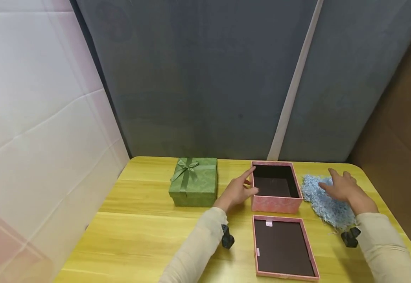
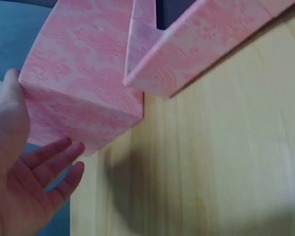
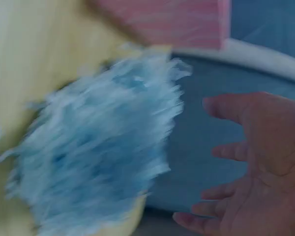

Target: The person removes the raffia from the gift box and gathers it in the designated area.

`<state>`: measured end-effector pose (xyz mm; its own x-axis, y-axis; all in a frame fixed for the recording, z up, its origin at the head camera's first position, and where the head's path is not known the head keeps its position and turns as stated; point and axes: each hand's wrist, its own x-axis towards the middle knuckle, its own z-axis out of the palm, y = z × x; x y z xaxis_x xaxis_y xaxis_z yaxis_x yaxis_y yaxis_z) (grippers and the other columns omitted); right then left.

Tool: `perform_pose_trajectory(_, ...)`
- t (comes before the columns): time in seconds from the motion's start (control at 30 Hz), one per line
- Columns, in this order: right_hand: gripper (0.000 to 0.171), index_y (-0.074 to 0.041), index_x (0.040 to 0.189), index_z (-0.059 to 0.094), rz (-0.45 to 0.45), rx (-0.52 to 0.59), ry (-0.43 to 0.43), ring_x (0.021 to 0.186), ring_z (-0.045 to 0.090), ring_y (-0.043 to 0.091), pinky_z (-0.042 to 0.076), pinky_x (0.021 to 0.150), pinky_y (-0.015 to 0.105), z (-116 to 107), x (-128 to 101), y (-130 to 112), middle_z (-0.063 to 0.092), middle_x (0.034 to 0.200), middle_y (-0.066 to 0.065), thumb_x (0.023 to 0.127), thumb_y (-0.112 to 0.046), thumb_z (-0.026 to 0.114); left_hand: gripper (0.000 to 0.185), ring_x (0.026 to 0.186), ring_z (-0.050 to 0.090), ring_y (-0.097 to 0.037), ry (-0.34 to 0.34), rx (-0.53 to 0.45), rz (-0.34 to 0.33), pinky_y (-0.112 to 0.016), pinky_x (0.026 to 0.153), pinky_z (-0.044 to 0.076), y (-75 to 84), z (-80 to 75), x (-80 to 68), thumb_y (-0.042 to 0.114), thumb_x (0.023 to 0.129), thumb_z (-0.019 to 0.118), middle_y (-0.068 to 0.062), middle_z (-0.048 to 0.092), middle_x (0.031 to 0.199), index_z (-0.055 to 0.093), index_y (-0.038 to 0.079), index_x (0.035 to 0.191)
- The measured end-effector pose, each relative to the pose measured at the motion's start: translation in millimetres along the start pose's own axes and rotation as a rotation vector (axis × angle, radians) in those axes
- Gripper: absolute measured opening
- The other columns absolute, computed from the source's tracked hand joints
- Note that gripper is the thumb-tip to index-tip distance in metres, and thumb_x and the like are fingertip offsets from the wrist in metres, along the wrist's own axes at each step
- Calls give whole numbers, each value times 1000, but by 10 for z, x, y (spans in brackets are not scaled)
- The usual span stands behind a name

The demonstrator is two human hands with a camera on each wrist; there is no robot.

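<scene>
Head view shows the person's left hand [image 1: 238, 190] with relaxed, spread fingers at the left side of an open pink box [image 1: 277, 204]; the forefinger reaches up to the box's far left corner and the thumb lies against its left wall. In the left wrist view the same hand [image 2: 24, 191] is open, its thumb touching the pink box [image 2: 83, 93] while the other fingers stand just off the near corner, gripping nothing. The right hand [image 1: 343, 188] hovers flat with fingers spread over a heap of blue shredded paper [image 1: 327, 206] lying just right of the box; whether it touches the heap cannot be told. The right wrist view, blurred, shows that hand [image 3: 255, 167] open beside the blue shreds [image 3: 93, 162].

Between the two forearms, nearer the person than the box, the pink lid [image 1: 283, 247] lies inside-up on the yellow wooden table [image 1: 138, 239]. Left of the left hand stands a closed green gift box [image 1: 194, 182] with a ribbon bow. Grey and white panels rise behind the table.
</scene>
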<state>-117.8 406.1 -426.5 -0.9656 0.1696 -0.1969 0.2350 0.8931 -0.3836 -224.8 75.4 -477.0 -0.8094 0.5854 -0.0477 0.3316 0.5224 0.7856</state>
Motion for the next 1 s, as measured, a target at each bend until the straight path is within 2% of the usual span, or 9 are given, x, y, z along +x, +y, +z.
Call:
perform_pose_trajectory(0.13, 77, 18, 153, 23, -74, 49, 119, 132, 19, 73, 29, 99, 83, -149, 63, -317, 12, 147, 54, 102, -29, 58, 84, 106, 68, -22, 44, 38, 5, -36, 95, 56, 45, -56, 1, 42, 98, 71, -16, 62, 139, 22, 34, 166)
perform_pose_trajectory(0.27, 70, 13, 153, 30, -155, 115, 214, 135, 22, 68, 30, 100, 82, -272, 93, -656, 17, 150, 51, 103, -28, 58, 76, 110, 69, -22, 76, 49, 77, -33, 93, 56, 201, -164, -8, 46, 102, 64, -16, 60, 142, 27, 31, 165)
perform_pose_trajectory(0.4, 67, 9, 153, 33, -218, 175, 252, 137, 28, 64, 31, 103, 80, -288, 151, -1035, 22, 152, 46, 103, -27, 59, 54, 108, 70, -24, 137, 7, 169, -31, 85, 58, 310, -447, -85, 30, 105, 63, -15, 66, 132, 49, 18, 155)
perform_pose_trajectory(0.5, 67, 6, 154, 35, -243, 215, 229, 136, 35, 59, 34, 104, 77, -213, 213, -1318, 28, 152, 41, 102, -27, 59, 35, 104, 69, -23, 256, -15, 188, -32, 83, 57, 257, -755, -162, 21, 105, 61, -11, 70, 119, 64, 11, 139)
perform_pose_trajectory(0.6, 66, 5, 156, 33, -275, 270, 172, 135, 40, 55, 38, 105, 71, -60, 294, -1538, 33, 150, 39, 104, -27, 58, 27, 105, 67, -24, 412, 1, 105, -39, 87, 56, 75, -1051, -237, 19, 106, 58, -9, 70, 115, 69, 7, 127)
perform_pose_trajectory(0.7, 64, 6, 157, 31, -288, 347, 95, 135, 44, 52, 42, 105, 66, 162, 391, -1697, 39, 149, 36, 106, -25, 56, 31, 114, 64, -31, 490, -2, -75, -45, 94, 53, -177, -1250, -332, 19, 106, 57, -15, 67, 122, 67, 2, 130)
perform_pose_trajectory(0.8, 62, 7, 156, 32, -257, 431, 12, 136, 46, 50, 45, 104, 62, 392, 475, -1784, 44, 148, 35, 107, -23, 54, 41, 120, 62, -35, 427, -23, -249, -48, 98, 52, -399, -1300, -402, 24, 107, 55, -21, 64, 131, 62, -4, 136)
perform_pose_trajectory(0.87, 61, 8, 155, 33, -224, 466, -32, 133, 50, 48, 48, 102, 58, 540, 514, -1820, 49, 145, 34, 108, -24, 53, 43, 108, 64, -35, 347, -45, -312, -46, 92, 53, -497, -1276, -431, 27, 108, 53, -25, 65, 127, 64, -6, 132)
perform_pose_trajectory(1.0, 64, 12, 155, 31, -148, 567, -98, 118, 61, 44, 52, 95, 52, 776, 554, -1834, 55, 137, 34, 109, -28, 51, 38, 83, 63, -22, 272, -88, -297, -39, 78, 55, -595, -1177, -435, 24, 109, 52, -21, 71, 108, 74, -7, 112)
